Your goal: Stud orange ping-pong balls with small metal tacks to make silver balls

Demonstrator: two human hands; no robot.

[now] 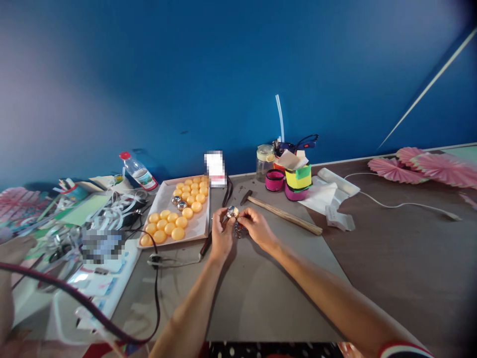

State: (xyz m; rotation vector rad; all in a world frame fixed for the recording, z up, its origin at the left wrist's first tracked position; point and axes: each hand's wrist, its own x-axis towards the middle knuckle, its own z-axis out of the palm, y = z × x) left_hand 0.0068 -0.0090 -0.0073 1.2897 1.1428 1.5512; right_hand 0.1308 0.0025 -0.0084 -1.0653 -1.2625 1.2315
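Observation:
My left hand (222,229) is closed, its thumb and fingers round a small shiny silver-and-gold ball (232,211) above the mat. My right hand (257,226) pinches at the ball's lower right edge, fingertips close to the left thumb. Just below the fingertips hang or lie small shiny metal pieces (238,230); I cannot tell whether they join the ball. Left of my hands is a shallow white tray (194,226) with several orange-yellow balls (178,233) and two silver balls (182,206). A hammer (285,214) with a wooden handle lies beyond my right hand.
Grey mat (268,298) covers the middle of the table. A dark cable (157,293) loops at left beside a clutter of straps (112,209). Behind stand a red-capped bottle (139,171), a jar (265,161) and a yellow-pink holder (299,179). Pink paper fans (443,166) lie far right.

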